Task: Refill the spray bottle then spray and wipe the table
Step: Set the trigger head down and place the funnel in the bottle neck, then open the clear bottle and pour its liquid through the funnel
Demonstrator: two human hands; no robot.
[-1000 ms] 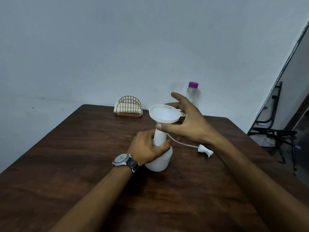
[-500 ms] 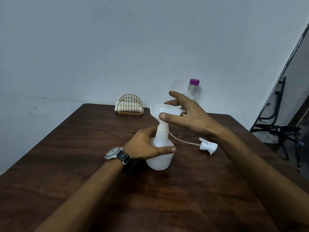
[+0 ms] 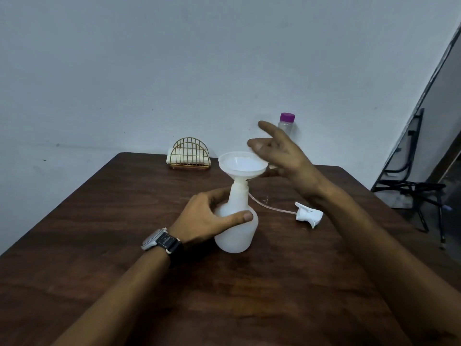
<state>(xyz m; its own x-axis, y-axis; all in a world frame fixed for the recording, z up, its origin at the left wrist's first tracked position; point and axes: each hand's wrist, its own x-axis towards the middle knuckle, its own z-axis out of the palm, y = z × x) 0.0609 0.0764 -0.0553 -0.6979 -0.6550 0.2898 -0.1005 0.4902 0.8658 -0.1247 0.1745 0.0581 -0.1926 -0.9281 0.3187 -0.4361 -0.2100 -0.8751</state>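
1. Head view is looking down on a dark wooden table [image 3: 124, 245] against a pale wall.
2. A white spray bottle [image 3: 237, 228] is standing upright near the table's middle, with a white funnel [image 3: 243, 164] sitting in its neck.
3. The left hand [image 3: 207, 218], a wristwatch [image 3: 162, 242] on its wrist, is wrapping around the bottle's body, thumb across the near side.
4. The right hand [image 3: 282, 156] is hovering just right of the funnel rim, fingers spread and holding nothing.
5. The detached spray head [image 3: 308, 216] is lying right of the bottle, its thin tube curving toward the bottle's neck.
6. A clear purple-capped bottle [image 3: 287, 127] is standing at the far edge behind the right hand.
7. A gold wire napkin holder [image 3: 190, 153] is sitting at the far edge, left of the funnel.
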